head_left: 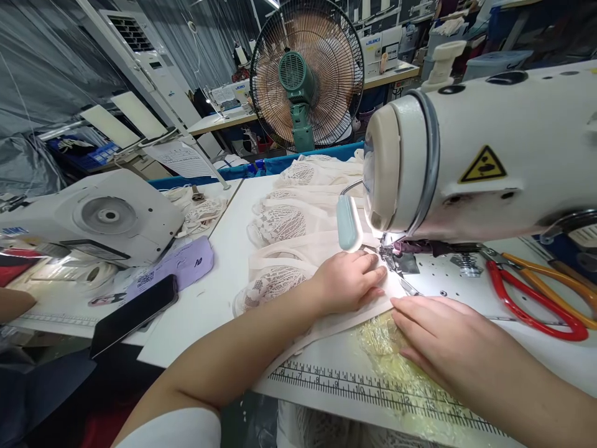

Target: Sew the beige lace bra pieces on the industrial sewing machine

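Observation:
A chain of cream lace bra pieces (280, 224) lies across the white table, its front end under the sewing machine (489, 155) by the needle. My left hand (349, 281) rests palm down on this fabric just left of the presser foot, fingers stretched and slightly bent. At the front edge of the same fabric, my right hand (438, 323) has its fingertips closed on the border; its thumb is hidden. Beneath that hand is crinkled yellowish clear film (382, 345). A pale blue lamp (347, 223) hangs beside the machine head.
Red-handled scissors (527, 302) and an orange-handled pair (555, 280) lie right of the needle. A printed ruler (345, 386) runs along the front edge. Leftward are a phone (135, 314), a purple card (193, 258) and another sewing machine (107, 214). Behind stands a fan (305, 74).

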`<action>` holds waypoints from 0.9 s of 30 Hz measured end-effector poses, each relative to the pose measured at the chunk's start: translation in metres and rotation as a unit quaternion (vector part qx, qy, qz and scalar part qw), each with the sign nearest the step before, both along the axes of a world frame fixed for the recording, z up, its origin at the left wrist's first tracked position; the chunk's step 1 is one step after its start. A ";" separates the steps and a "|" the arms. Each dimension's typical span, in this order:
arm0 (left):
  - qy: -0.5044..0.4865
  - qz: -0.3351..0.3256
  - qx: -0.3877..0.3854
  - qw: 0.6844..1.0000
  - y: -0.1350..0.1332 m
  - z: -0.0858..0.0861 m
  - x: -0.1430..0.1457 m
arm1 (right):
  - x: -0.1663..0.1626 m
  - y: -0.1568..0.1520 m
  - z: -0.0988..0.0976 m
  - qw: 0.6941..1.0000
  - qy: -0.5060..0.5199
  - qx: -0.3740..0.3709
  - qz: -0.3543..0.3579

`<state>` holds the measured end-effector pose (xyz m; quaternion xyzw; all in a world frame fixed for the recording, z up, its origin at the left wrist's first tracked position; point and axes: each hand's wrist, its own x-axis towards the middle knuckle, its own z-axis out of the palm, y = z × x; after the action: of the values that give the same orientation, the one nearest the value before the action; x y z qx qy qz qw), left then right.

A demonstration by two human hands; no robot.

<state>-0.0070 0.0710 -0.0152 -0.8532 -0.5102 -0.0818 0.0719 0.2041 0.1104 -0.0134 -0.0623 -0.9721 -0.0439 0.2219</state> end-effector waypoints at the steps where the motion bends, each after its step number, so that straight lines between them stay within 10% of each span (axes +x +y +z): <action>1: 0.002 -0.001 0.003 1.000 0.000 0.000 -0.001 | 0.000 0.001 -0.001 1.000 -0.001 0.002 0.001; 13: 0.021 -0.122 0.071 0.990 0.025 0.005 -0.019 | -0.001 0.001 -0.017 0.999 0.038 0.016 -0.024; 21: -0.038 -0.022 0.058 0.997 -0.028 0.004 0.021 | -0.004 -0.002 -0.025 0.996 0.071 -0.003 -0.051; 27: -0.045 -0.065 0.035 0.996 -0.014 -0.005 -0.005 | -0.006 -0.005 -0.024 0.996 0.064 -0.010 -0.057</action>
<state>-0.0118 0.0566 -0.0205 -0.8772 -0.4529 -0.1419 0.0730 0.1981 0.1052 -0.0378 -0.1229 -0.9512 -0.0424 0.2800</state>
